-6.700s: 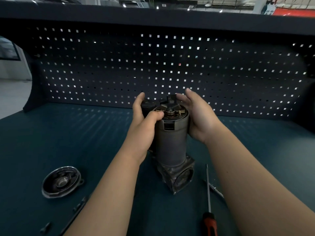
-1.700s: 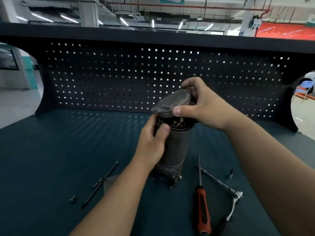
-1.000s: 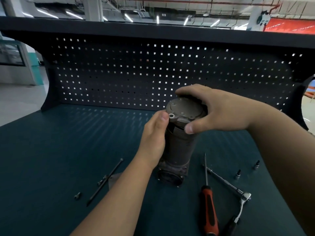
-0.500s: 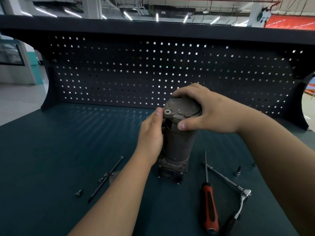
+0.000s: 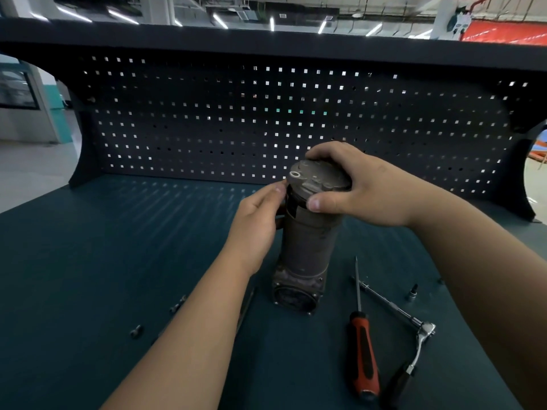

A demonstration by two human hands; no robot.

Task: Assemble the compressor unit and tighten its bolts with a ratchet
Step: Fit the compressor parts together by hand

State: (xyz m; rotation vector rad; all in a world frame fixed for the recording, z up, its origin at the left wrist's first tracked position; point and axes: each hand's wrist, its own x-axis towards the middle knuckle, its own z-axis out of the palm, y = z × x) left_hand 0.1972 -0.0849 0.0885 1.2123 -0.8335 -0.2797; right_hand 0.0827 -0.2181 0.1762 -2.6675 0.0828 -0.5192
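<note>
A dark teal desk (image 5: 88, 261) fills the foreground, backed by a black pegboard (image 5: 207, 128) whose square holes glow with light from behind and throw pale streaks across the desk's far edge. A flat black shelf (image 5: 266, 39) caps the board. Above it runs an industrial ceiling with white strip lights (image 5: 220, 20) and, far right, a red banner (image 5: 509, 32). To the left lies pale grey floor (image 5: 26, 173), with a teal-painted pillar (image 5: 59, 113) beside a dark framed panel (image 5: 14, 90).
</note>
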